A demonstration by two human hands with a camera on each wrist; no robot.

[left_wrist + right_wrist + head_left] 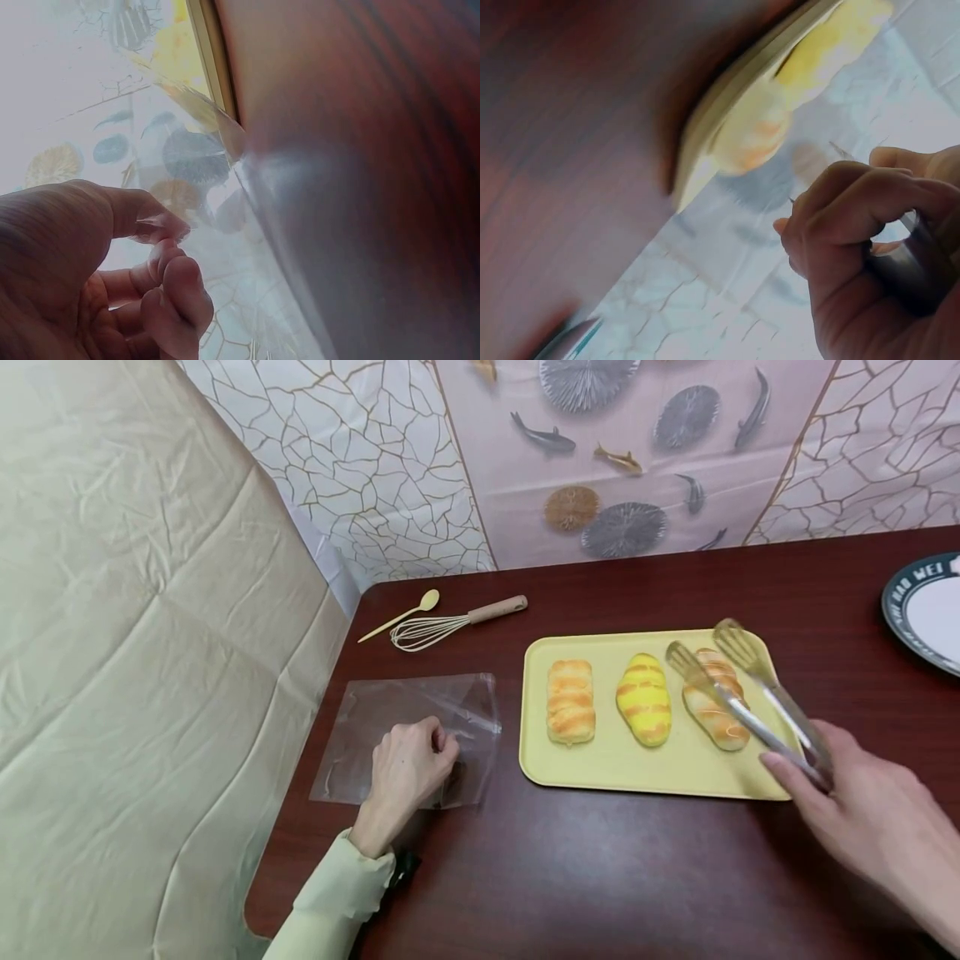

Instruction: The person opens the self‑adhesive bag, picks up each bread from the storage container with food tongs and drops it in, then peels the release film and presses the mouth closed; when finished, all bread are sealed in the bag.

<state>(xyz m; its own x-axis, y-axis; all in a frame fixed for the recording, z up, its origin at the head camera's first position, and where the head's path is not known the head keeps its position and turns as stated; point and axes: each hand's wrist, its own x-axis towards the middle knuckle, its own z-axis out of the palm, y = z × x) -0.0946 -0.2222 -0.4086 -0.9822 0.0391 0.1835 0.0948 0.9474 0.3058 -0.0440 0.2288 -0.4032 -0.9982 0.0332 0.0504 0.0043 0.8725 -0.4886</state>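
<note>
My left hand [408, 760] is over a clear plastic bag [375, 710] that lies flat on the table. In the left wrist view its thumb and fingertips come together and pinch the thin film. On the right, my right hand [873, 810] grips metal tongs [757, 724] near their joined end. The tongs' slotted tips are spread above a twisted bread roll [726, 731], apart from each other. That roll lies on a yellow tray [600, 770], with a yellow striped bread [643, 702] in the middle and a rectangular bread [571, 702] at the left.
A whisk [495, 609] with a wooden handle and a pale yellow spoon [429, 601] lie behind the bag. At the far right edge stands a dark-rimmed plate [900, 610]. A patterned cloth [517, 527] hangs behind the table, and a beige covering [150, 693] rises at the left.
</note>
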